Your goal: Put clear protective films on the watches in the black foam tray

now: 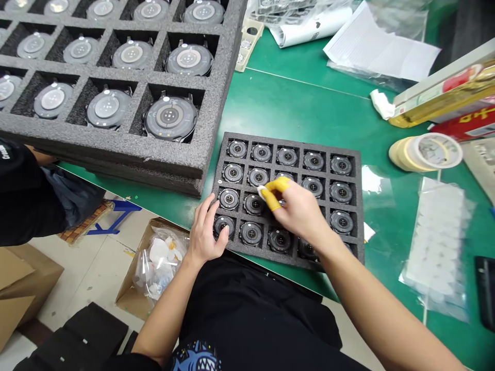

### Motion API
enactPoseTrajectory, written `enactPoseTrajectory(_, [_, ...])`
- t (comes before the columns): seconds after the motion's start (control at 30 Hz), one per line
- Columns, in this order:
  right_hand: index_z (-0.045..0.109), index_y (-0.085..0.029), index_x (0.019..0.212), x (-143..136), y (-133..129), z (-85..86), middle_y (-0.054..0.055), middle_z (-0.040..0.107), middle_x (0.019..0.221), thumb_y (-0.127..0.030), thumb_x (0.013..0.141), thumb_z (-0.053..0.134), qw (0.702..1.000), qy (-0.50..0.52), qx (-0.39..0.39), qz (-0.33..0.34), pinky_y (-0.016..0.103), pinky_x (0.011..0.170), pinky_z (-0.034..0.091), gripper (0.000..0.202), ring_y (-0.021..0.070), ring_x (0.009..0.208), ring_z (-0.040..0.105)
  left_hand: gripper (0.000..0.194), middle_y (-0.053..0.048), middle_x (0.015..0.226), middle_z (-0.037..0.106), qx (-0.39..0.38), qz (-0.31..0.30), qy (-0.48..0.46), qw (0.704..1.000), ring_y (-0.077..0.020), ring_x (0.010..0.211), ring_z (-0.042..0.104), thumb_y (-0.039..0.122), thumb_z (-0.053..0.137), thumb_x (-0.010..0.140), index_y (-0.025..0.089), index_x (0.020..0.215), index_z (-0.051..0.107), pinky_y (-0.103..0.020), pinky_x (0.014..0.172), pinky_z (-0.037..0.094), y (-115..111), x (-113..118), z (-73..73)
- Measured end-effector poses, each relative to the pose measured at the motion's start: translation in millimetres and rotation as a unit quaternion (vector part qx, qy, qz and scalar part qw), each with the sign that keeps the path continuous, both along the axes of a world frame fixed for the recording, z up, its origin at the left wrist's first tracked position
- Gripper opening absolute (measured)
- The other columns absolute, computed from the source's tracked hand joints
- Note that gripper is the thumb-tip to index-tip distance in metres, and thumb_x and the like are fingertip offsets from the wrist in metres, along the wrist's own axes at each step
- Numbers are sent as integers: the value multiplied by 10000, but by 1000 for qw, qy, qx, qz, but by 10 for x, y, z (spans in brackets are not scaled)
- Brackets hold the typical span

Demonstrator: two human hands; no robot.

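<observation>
A dark grey foam tray [294,140] lies on the green table, its square pockets holding several round black watch bodies [251,233] with their sensor backs up. My left hand [207,229] rests on the tray's left edge, fingers apart, thumb over the corner watch body [224,225]. Over the middle of the tray is my right hand [297,206], with yellow finger cots on its fingers. It pinches a small white wipe [262,192] between thumb and forefinger, close above a pocket in the second column. The hand hides some pockets behind it.
A stack of larger foam trays [162,159] with watch bodies stands at the upper left. To the right are tape rolls [425,152], a bagged white sheet [436,232] and gold packaging [444,98]. Papers [382,44] lie behind. Below the edge sits a carton [133,278]; another person [34,196] is at left.
</observation>
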State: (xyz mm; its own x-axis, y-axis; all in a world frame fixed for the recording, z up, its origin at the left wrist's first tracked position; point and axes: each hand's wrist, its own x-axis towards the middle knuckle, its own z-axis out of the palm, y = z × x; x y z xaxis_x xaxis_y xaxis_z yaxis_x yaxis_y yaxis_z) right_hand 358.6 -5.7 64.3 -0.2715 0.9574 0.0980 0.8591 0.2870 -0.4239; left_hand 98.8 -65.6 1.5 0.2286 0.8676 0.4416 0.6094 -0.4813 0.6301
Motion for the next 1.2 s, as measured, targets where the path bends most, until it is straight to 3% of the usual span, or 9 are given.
enactPoseTrajectory(0.1, [694,-215,1033,131,-44,-77,97,763,988,-371,1131,530,999,20,-2,45,345,759,537,247,240,873,710,614,-263,1657,550,7,-2,2,1000,-392,1528,580,418,524,1105,169,1661,447,-597,1213,531,14,-14,-2])
enactPoseTrajectory(0.2, [717,-204,1084,29,-87,-133,126,774,1076,-323,1148,477,996,-13,6,93,343,810,558,276,250,987,714,607,-263,1660,548,4,-3,12,1000,-394,1522,587,429,515,1109,172,1655,459,-606,1215,526,30,-31,0])
enactPoseTrajectory(0.4, [734,-164,1106,-85,-146,-72,160,748,1089,-295,1152,430,991,-129,2,34,334,663,456,334,274,1032,672,592,-265,1657,552,1,-2,15,1000,-398,1534,576,445,501,1118,162,1638,488,-610,1233,504,51,-25,18])
enactPoseTrajectory(0.53, [739,-168,1116,-139,-139,-29,150,749,1105,-313,1165,413,990,-110,-27,89,336,680,428,360,262,1028,644,581,-264,1649,553,-2,-7,8,1000,-391,1538,570,436,514,1116,150,1622,511,-597,1238,504,65,-19,32])
enactPoseTrajectory(0.73, [735,-161,1147,-203,-100,-58,174,740,1151,-292,1162,380,993,-114,-31,-9,348,655,369,379,284,1060,618,594,-262,1673,531,-12,-14,13,1000,-398,1564,545,438,510,1116,148,1634,502,-610,1262,483,78,-29,41])
enactPoseTrajectory(0.9, [742,-179,1108,-163,-187,-85,148,754,1110,-303,1167,423,994,-90,-23,51,337,692,406,348,260,1032,633,591,-264,1665,538,-15,-7,11,1000,-396,1560,549,436,516,1115,145,1630,512,-602,1255,493,71,-20,44])
enactPoseTrajectory(1.07, [740,-163,1145,-144,-201,-104,166,751,1145,-282,1160,409,994,-104,-13,-22,344,656,392,352,275,1059,637,577,-256,1657,550,-11,2,10,1000,-393,1558,554,433,511,1117,154,1622,524,-606,1258,492,69,-9,49])
enactPoseTrajectory(1.2, [748,-167,1124,-134,-221,-86,151,754,1105,-284,1151,438,995,-94,-29,18,339,673,405,332,263,1021,636,561,-254,1643,563,-13,3,4,1000,-382,1552,560,421,525,1115,153,1609,538,-590,1250,505,70,-2,58])
